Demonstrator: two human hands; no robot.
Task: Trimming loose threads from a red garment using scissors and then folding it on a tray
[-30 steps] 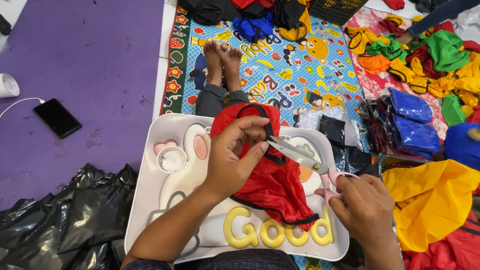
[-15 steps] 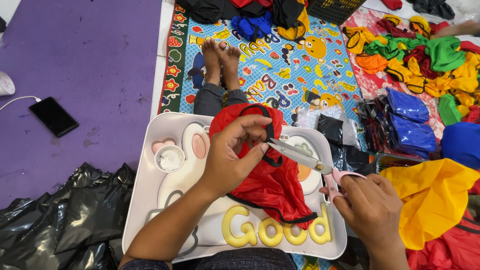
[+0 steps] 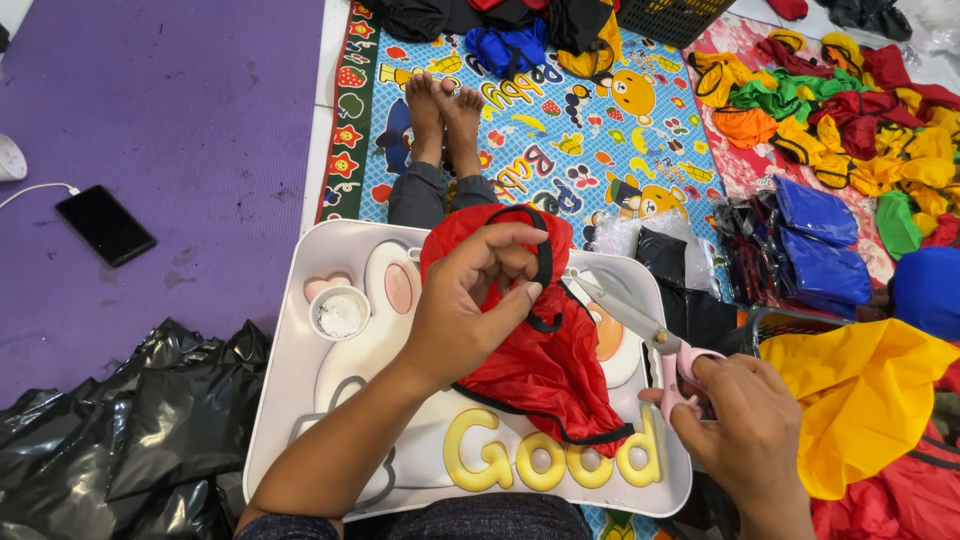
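On the white lap tray (image 3: 300,400) lies a red fabric piece (image 3: 545,365) with black trim. The left hand (image 3: 470,305) pinches its upper edge above the tray. The right hand (image 3: 745,435), at the tray's right edge, holds pink-handled scissors (image 3: 650,335), blades pointing to the fabric

Both forearms are bare, with no sleeves showing down to the wrists. The left hand (image 3: 470,305) and right hand (image 3: 745,435) wear no gloves, rings or watch. Dark grey trousers (image 3: 425,195) cover the legs to the ankles. The feet (image 3: 447,115), well beyond the fingers, are bare.
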